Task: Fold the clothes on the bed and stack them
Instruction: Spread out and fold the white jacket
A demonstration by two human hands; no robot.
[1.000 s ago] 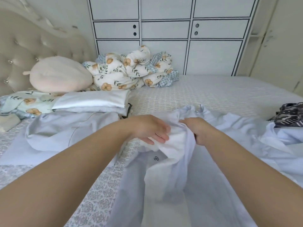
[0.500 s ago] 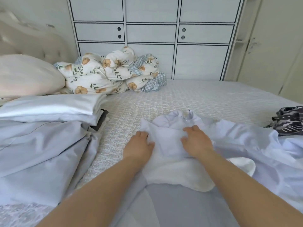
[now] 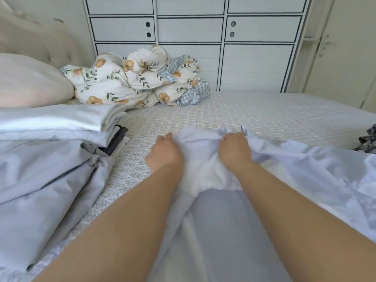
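A pale lavender-blue cotton garment (image 3: 234, 231) was spread across the near part of the bed, its far edge bunched into a white, crumpled ridge between the two hands. The left hand (image 3: 165, 152) was set on the left end of that ridge, its fingers (image 3: 167, 136) curled over the cloth and clamped on it, the thumb lying out to the left on the sheet. The right hand (image 3: 234, 149) was set on the right end, its fingers (image 3: 225, 138) curled under and gripping the same fold. Both bare forearms reached in from the lower edge of the view, with the garment's smooth body lying between and beneath them. The rest of the garment was draped in loose folds toward the right.

The bed's pale patterned quilted sheet (image 3: 254, 112) was left bare beyond the hands. To the left, a stack of folded pale grey-blue clothes (image 3: 61, 124) was piled, with darker folded pieces showing at its right edge. In front of that stack, a loose pale blue sheet-like cloth (image 3: 46, 180) was heaped toward the near left corner. A large pale pink rounded cushion (image 3: 30, 82) was seen behind the stack, against a beige tufted headboard (image 3: 40, 41). A crumpled white duvet with orange flowers and blue gingham lining (image 3: 138, 78) was bundled at the far side of the bed, before a white panelled wardrobe with black trim (image 3: 193, 29). At the right edge, a dark patterned piece of clothing (image 3: 369, 139) was partly visible.
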